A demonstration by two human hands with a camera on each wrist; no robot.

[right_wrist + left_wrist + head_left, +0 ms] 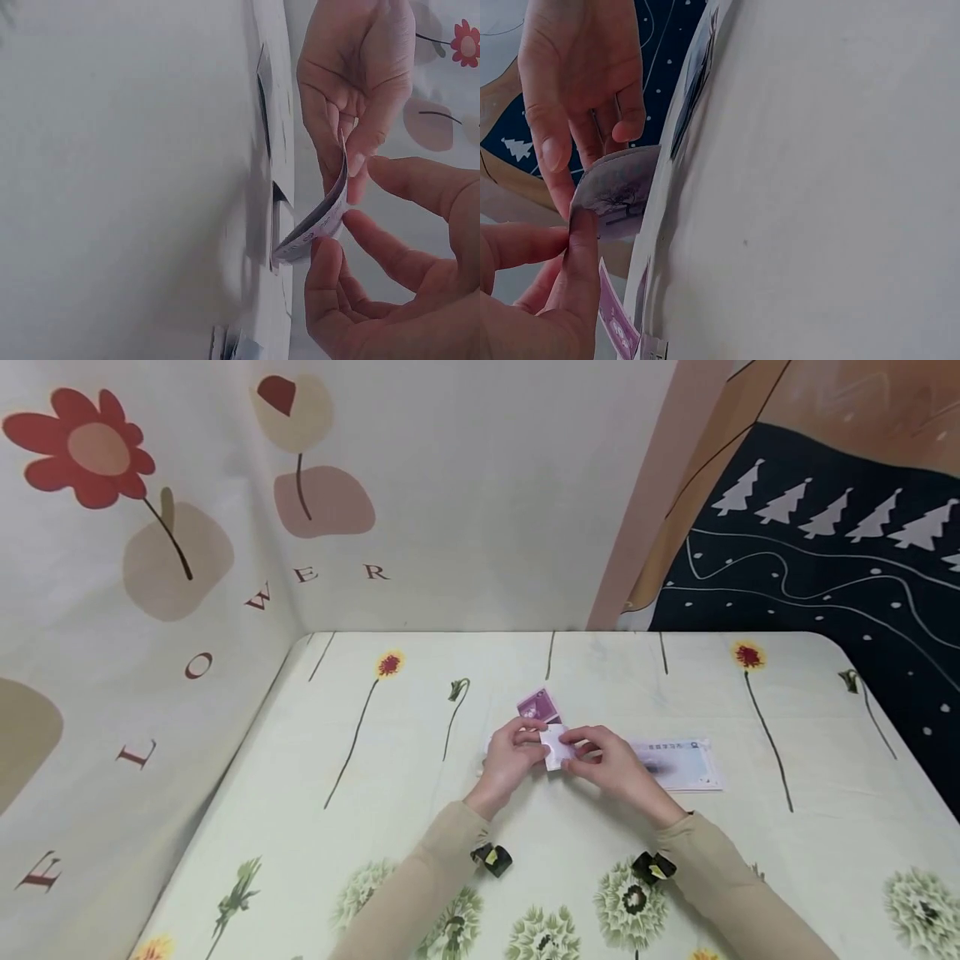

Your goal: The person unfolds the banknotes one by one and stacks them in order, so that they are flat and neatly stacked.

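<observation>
Both hands hold a small folded banknote [556, 747] just above the table. Its pale face shows in the head view; a tree print on its purple-grey side [622, 193] shows in the left wrist view. At its left edge the left hand [513, 758] pinches it between thumb and fingers. The right hand [611, 763] has its thumb and fingers around the other edge, fingertips partly hidden. In the right wrist view the note [319, 225] is bent into a curve. Behind the left fingers lies a purple banknote [537, 704], partly covered.
To the right, partly under the right hand, lies a pale blue-violet banknote [686, 764]. A floral cloth [420, 827] covers the table, with a printed curtain [465, 510] along the back and left. Black straps with small devices [492, 859] sit by both wrists.
</observation>
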